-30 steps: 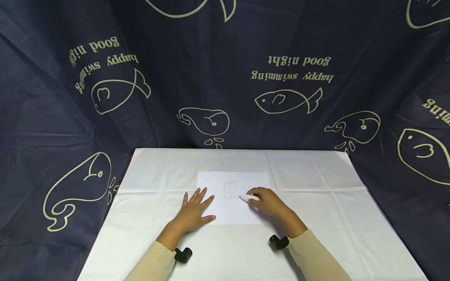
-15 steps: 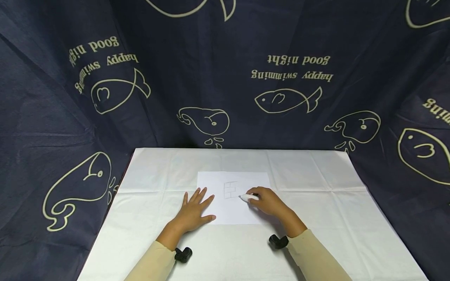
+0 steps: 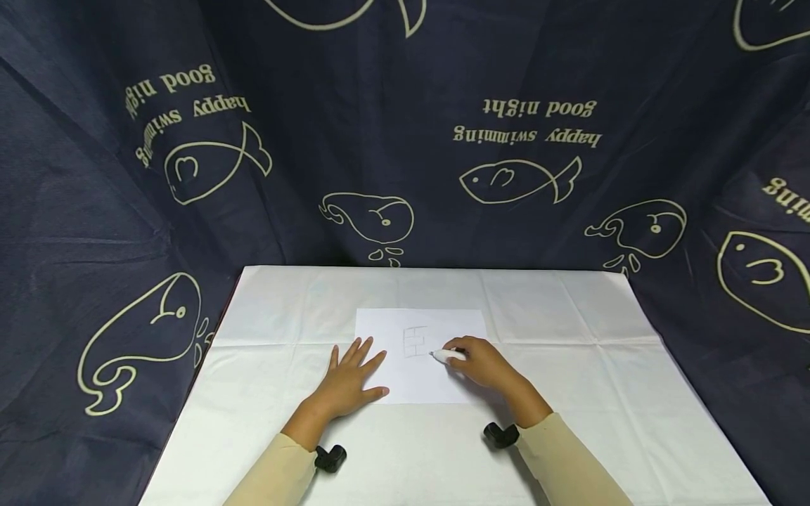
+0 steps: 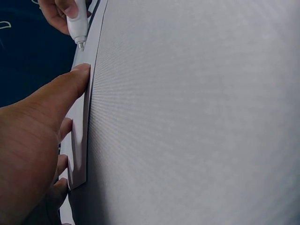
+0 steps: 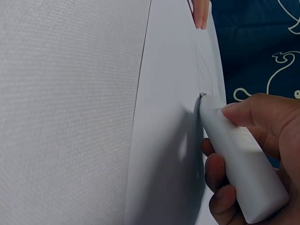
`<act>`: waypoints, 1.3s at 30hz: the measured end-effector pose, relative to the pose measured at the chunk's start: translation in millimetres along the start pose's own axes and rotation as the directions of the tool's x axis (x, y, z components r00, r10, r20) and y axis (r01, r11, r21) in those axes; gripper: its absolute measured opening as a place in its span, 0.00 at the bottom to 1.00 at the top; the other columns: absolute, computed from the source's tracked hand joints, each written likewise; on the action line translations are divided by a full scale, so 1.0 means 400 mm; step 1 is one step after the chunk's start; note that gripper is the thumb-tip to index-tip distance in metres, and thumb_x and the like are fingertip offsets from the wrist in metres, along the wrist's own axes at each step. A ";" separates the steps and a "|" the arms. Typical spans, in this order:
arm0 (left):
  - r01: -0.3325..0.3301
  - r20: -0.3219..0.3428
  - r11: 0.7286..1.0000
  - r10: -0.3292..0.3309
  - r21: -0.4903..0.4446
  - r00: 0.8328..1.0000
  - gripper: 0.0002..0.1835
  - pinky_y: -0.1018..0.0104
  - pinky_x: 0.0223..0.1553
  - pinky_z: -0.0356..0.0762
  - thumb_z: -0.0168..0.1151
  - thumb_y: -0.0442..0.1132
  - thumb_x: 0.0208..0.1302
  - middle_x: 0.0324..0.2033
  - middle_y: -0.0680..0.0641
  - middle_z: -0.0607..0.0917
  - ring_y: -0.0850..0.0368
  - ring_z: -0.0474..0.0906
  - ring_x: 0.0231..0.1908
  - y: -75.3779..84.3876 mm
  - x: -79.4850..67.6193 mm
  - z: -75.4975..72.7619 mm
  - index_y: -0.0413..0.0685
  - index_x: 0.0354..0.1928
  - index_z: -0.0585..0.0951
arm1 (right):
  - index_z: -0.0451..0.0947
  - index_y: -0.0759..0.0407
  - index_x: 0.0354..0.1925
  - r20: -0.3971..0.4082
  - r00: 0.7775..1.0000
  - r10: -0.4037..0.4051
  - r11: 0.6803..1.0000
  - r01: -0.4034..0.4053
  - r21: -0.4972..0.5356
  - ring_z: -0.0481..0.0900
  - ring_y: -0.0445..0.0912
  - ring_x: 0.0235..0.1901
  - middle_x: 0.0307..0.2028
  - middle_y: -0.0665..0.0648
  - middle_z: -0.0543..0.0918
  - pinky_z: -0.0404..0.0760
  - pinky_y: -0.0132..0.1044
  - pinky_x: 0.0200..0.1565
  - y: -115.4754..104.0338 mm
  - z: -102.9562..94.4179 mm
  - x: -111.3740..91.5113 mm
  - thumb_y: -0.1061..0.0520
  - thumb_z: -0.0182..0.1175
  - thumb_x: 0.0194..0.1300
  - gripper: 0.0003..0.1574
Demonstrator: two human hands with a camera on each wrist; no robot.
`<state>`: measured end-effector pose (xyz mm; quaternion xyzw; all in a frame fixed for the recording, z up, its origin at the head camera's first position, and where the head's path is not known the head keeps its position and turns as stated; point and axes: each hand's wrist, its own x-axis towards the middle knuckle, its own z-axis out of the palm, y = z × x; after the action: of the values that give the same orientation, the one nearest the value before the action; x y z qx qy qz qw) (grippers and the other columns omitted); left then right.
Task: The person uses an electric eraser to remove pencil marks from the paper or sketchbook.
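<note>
Beige sleeves (image 3: 275, 472), black wrist cameras (image 3: 331, 459) (small, stubby), bare hands (image 3: 344, 390)

One left hand (image 3: 344, 385) and one right hand (image 3: 482, 362), plus two tan sleeves (image 3: 275, 472) and two black wrist gadgets (image 3: 330, 459). Just one chunky white pen (image 5: 241, 157), one sheet of paper (image 3: 420, 383), one white tablecloth (image 3: 405, 457), one navy curtain (image 3: 405, 119), and lol, three whole printed whales (image 3: 373, 216) and two whole fish (image 3: 522, 182).

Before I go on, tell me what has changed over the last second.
No visible change: nothing moved, was taken hold of or let go. The right hand still grips the white pen-shaped tool beside the line drawing; the left hand rests spread on the paper's left side.
</note>
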<state>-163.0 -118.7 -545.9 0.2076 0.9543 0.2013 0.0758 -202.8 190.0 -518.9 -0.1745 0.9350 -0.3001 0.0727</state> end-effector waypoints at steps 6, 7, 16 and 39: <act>-0.004 0.005 1.000 0.004 -0.008 1.000 0.40 0.28 0.75 0.34 0.60 0.63 0.68 0.80 0.42 0.52 0.39 0.43 0.81 0.001 -0.001 -0.001 0.57 0.77 0.64 | 0.86 0.53 0.48 0.015 1.000 0.002 1.000 -0.002 0.005 0.79 0.42 0.40 0.41 0.51 0.87 0.80 0.44 0.48 0.000 -0.002 0.001 0.58 0.66 0.66 0.11; -0.004 0.004 1.000 0.004 -0.009 1.000 0.40 0.28 0.75 0.34 0.60 0.63 0.68 0.80 0.42 0.52 0.39 0.43 0.81 0.001 -0.002 -0.001 0.57 0.77 0.65 | 0.86 0.53 0.48 0.017 1.000 -0.003 1.000 0.003 0.004 0.79 0.42 0.40 0.41 0.51 0.87 0.80 0.44 0.48 0.000 -0.002 0.001 0.58 0.66 0.66 0.11; -0.042 -0.029 0.999 0.041 -0.019 0.999 0.40 0.25 0.73 0.36 0.61 0.60 0.68 0.79 0.38 0.55 0.35 0.46 0.79 -0.003 -0.003 0.002 0.53 0.76 0.66 | 0.86 0.53 0.48 0.017 1.000 0.013 1.000 -0.013 0.000 0.79 0.42 0.39 0.41 0.51 0.87 0.79 0.42 0.46 -0.003 -0.002 0.004 0.59 0.66 0.66 0.11; -0.020 -0.007 1.000 0.020 -0.002 1.000 0.39 0.26 0.74 0.37 0.60 0.62 0.68 0.80 0.40 0.54 0.38 0.45 0.80 0.001 -0.003 -0.004 0.55 0.77 0.65 | 0.86 0.52 0.47 0.019 1.000 0.004 1.000 -0.004 0.008 0.78 0.42 0.38 0.40 0.51 0.87 0.79 0.42 0.46 -0.006 0.001 0.005 0.59 0.66 0.65 0.11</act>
<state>-162.3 -119.3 -544.2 0.2164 0.9522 0.2036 0.0708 -203.9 187.2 -517.7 -0.1751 0.9335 -0.3018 0.0827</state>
